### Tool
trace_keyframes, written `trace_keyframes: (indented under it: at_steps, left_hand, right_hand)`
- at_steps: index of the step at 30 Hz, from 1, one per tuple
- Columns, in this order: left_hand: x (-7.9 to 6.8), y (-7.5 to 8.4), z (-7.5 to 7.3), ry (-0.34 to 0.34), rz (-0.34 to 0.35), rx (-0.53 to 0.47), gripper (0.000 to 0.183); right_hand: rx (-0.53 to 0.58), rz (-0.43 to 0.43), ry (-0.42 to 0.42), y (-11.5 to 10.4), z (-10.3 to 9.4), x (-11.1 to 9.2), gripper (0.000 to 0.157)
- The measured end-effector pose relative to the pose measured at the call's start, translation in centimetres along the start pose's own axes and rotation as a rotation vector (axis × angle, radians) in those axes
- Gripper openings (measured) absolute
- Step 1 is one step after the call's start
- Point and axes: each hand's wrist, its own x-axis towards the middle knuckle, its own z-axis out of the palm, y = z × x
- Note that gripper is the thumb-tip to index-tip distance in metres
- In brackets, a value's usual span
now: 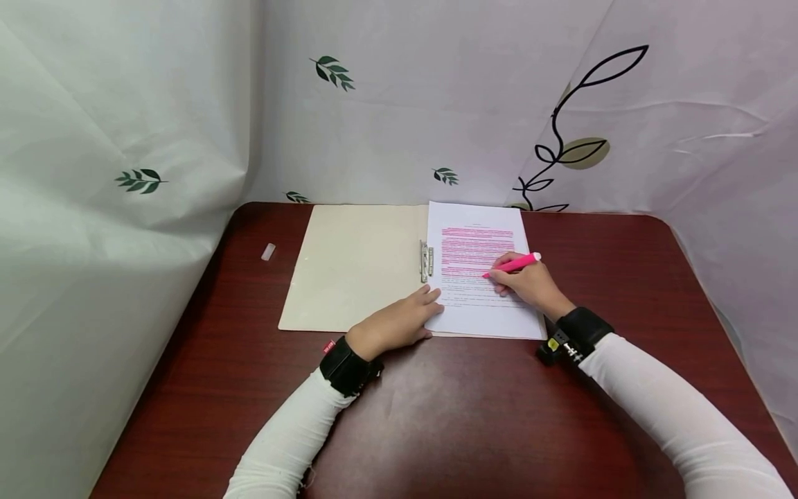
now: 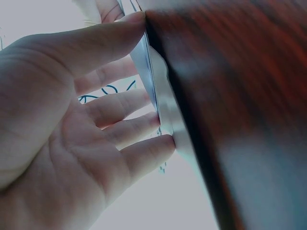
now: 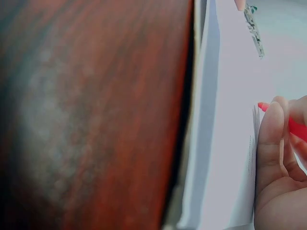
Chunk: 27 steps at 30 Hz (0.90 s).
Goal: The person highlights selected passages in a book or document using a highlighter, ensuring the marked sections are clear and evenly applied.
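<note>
A pink highlighter (image 1: pixel 520 263) is pinched in my right hand (image 1: pixel 526 281), its tip on a line of the printed paper (image 1: pixel 480 322). Pink marking covers the upper lines of print; the lower lines are plain. The sheets lie on the right side of an opened cream file folder (image 1: pixel 355 270), beside its metal clip (image 1: pixel 426 261). My left hand (image 1: pixel 399 320) rests with spread fingers on the folder and the paper's lower left edge. In the left wrist view its thumb (image 2: pixel 110 38) is at the edge of the sheets. The right wrist view shows the highlighter's red-pink tip (image 3: pixel 263 106) beside the fingers.
A small white piece (image 1: pixel 268 251), perhaps an eraser or a cap, lies left of the folder on the dark red wooden table (image 1: pixel 461 423). Behind the table hangs a pale cloth (image 1: pixel 386 125) with leaf prints. Black bands (image 1: pixel 349 367) wrap both wrists.
</note>
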Motion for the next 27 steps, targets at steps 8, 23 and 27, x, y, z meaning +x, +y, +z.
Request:
trace_keyframes:
  at_steps: [8, 23, 27]
  left_hand:
    - [0.06, -0.02, 0.19, -0.001, -0.001, -0.007, 0.049]
    - [0.01, -0.03, 0.01, 0.005, 0.010, -0.006, 0.048]
    - [0.05, -0.13, 0.06, 0.005, 0.012, -0.009, 0.049]
  right_hand:
    - [0.014, 0.042, -0.002, -0.15, -0.32, -0.30, 0.029]
    - [0.028, 0.058, 0.008, 0.40, -0.88, -0.34, 0.029]
    - [0.024, 0.059, 0.013, 0.45, -1.00, -0.31, 0.029]
